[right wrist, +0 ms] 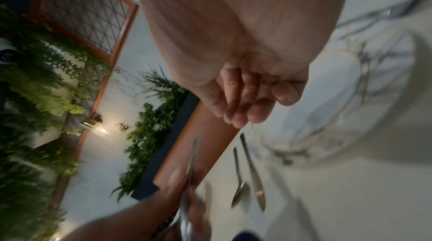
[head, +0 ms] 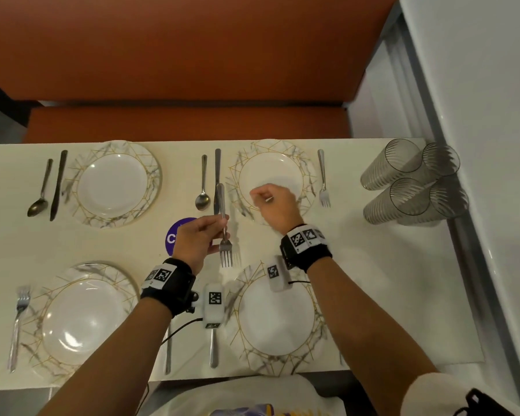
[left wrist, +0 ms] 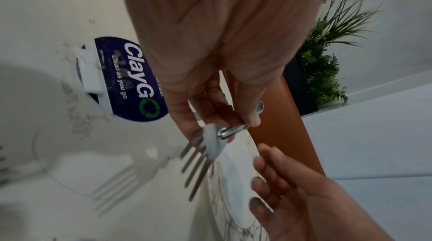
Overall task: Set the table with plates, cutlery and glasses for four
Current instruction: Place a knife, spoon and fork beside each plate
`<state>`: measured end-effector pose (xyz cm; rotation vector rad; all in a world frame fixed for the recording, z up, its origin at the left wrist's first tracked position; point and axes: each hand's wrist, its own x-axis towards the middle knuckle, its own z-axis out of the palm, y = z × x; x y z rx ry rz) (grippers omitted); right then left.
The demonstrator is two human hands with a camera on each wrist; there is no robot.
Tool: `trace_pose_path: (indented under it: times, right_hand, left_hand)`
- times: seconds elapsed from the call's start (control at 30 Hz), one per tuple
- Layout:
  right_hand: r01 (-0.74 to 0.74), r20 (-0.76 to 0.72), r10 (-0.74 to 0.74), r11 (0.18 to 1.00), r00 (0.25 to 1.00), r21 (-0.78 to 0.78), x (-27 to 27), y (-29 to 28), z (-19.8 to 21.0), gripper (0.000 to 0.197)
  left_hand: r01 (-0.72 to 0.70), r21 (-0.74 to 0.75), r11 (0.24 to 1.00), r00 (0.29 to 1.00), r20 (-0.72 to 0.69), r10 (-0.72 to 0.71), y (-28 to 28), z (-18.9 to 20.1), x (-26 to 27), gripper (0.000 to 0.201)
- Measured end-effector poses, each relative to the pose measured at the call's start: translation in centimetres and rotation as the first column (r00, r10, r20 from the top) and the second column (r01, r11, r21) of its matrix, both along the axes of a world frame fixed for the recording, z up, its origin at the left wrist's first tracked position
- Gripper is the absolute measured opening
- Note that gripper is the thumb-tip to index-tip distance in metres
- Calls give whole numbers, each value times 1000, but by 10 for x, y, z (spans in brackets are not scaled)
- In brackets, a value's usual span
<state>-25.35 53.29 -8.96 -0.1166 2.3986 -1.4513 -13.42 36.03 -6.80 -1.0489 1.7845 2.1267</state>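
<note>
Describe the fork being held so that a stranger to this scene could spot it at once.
Start at the white table with four plates. Above its middle, over the purple sticker, the left hand pinches a silver fork. Unlike the other forks, it is off the table, tines pointing toward the person.

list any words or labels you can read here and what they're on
"ClayGO" on the round purple sticker on the table.
"Clean as you go" beneath it, same sticker.
A further small line at the sticker's edge: hidden by the left hand, unreadable.
Wristband tags: square black-and-white code patterns, no words.
</note>
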Motion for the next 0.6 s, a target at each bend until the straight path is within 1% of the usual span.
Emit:
trace_pose_path:
  times: [0.07, 0.1, 0.2, 0.3, 0.37, 0.5, 0.6]
  right_hand:
    - [-105, 74, 108, 994, 991, -36, 21, -26, -2, 18]
    - [-130, 105, 136, 990, 985, -56, 30, -38, -4, 18]
    - [-135, 128, 149, 984, 980, -114, 51, -71, -7, 16]
    - [-130, 125, 145, 984, 981, -121, 63, -100, -6, 12]
    - [-123, 148, 137, 987, 979, -105, 68, -118, -5, 10]
    - [-54, 131, 63, 996, 989, -72, 73, -152, -4, 14]
    - [18, 153, 0, 993, 988, -115, 79, -177, -5, 14]
  left_hand:
    - [-20, -28, 999, 1000, 0, 20, -10, 0, 4, 20]
    - [-26, -41, 999, 1000, 1, 26, -17, -1, 6, 19]
    - [-15, -75, 997, 1000, 4, 15, -40, -3, 15, 17]
    - [-35, -32, 999, 999, -9, 35, -63, -4, 25, 15]
    - [-34, -23, 999, 999, -17, 34, -79, -3, 30, 16]
    - [49, -15, 999, 998, -36, -49, -114, -7, 47, 14]
    - [79, -12, 997, 996, -46, -79, -139, -9, 58, 17]
